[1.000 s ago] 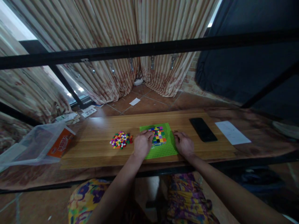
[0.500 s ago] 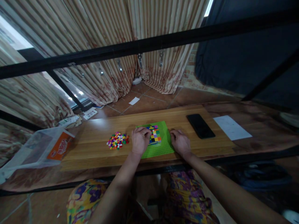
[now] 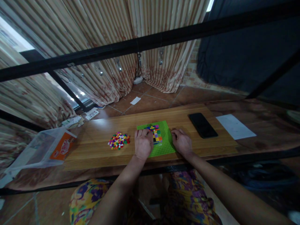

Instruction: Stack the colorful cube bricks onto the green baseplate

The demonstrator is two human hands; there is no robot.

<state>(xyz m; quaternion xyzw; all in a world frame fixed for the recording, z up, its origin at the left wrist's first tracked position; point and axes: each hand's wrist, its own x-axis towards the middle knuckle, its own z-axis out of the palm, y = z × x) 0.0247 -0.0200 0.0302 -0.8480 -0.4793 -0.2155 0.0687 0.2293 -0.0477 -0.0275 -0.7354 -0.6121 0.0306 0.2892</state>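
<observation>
A green studded baseplate (image 3: 167, 147) lies on the wooden board, carrying a patch of small multicoloured building bricks (image 3: 157, 133). My left hand (image 3: 143, 144) is over the left part of that patch, hiding some of it. Its fingers are curled with the tips pressed down at the bricks; whatever they pinch is too small to make out. My right hand (image 3: 182, 142) rests on the board at the plate's right edge, thumb and fingers drawn together. Whether it grips the edge or a small brick is hidden. Left of my left hand is a pile of loose bricks (image 3: 118, 140).
On the wooden board (image 3: 93, 153), a black phone (image 3: 202, 125) lies to the right, with white paper (image 3: 235, 126) beyond it. A clear plastic bin (image 3: 38, 150) with an orange label stands at the left. A dark metal bar (image 3: 150, 45) crosses above, in front of curtains.
My left hand has shifted right and covers more of the brick patch, its fingertips lower over it. My right hand stays by the plate's edge. The view has tilted slightly.
</observation>
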